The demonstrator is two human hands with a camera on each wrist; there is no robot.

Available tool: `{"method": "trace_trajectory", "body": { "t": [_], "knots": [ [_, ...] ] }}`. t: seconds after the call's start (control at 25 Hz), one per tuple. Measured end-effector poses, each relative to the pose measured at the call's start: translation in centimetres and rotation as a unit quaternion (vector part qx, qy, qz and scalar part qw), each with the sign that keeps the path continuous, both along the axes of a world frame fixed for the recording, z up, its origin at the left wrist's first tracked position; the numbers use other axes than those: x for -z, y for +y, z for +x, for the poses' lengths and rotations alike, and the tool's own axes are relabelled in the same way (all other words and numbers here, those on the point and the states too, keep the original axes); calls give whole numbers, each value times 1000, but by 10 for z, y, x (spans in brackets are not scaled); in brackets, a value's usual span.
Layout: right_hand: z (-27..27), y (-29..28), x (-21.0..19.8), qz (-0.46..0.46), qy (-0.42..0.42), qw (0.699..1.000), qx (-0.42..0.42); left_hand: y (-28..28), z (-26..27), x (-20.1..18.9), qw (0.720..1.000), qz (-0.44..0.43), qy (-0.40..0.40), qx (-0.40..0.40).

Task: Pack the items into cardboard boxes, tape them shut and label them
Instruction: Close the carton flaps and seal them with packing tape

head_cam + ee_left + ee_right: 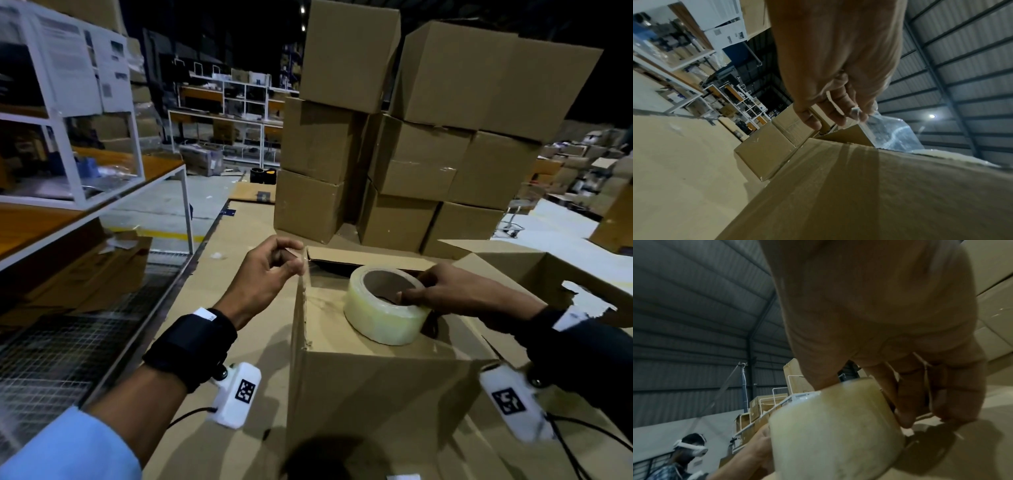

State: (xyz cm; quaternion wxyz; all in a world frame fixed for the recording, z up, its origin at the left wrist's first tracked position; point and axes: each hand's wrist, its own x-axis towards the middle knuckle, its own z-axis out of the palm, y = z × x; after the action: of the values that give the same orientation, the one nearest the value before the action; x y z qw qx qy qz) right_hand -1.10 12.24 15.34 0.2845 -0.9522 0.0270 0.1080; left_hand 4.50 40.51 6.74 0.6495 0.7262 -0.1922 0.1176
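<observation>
Tape roll (pixel 385 305): lying flat atop cardboard box (pixel 370 377), core axis upright. My right hand (pixel 459 291) grips its rim, thumb inside; my left hand (pixel 263 274) pinches the tape end (pixel 859 112) at the box's far-left corner.

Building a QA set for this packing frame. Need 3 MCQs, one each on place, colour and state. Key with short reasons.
1. Where does the tape roll sit?
A. on top of the near cardboard box
B. on the floor
C. on the white shelf

2. What colour is the tape on the roll?
A. red
B. black
C. clear, pale yellowish

3. What is the left hand doing?
A. lying flat on the table
B. pinching the free end of the tape at the box's far left corner
C. holding a marker

Key: 1 A, the roll rests on the box top under the right hand; 2 C, seen in the head and right wrist views; 3 B, the left wrist view shows the clear film between the fingertips.
</observation>
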Motion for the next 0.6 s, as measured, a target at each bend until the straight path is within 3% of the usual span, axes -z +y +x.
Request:
{"method": "trace_trajectory", "body": {
  "t": [0.2,0.36,0.48,0.6],
  "knots": [
    [-6,9,-3,-2,2,1000,24,15,4,1,992,97,-76,5],
    [-19,17,-18,-123,-175,977,-18,21,1,-9,978,115,-172,-6],
    [-11,20,-34,-53,-270,960,-41,19,2,-21,967,77,-239,-41],
    [19,23,-38,27,-288,956,-41,17,14,-22,973,7,-229,-38]
  ]
}}
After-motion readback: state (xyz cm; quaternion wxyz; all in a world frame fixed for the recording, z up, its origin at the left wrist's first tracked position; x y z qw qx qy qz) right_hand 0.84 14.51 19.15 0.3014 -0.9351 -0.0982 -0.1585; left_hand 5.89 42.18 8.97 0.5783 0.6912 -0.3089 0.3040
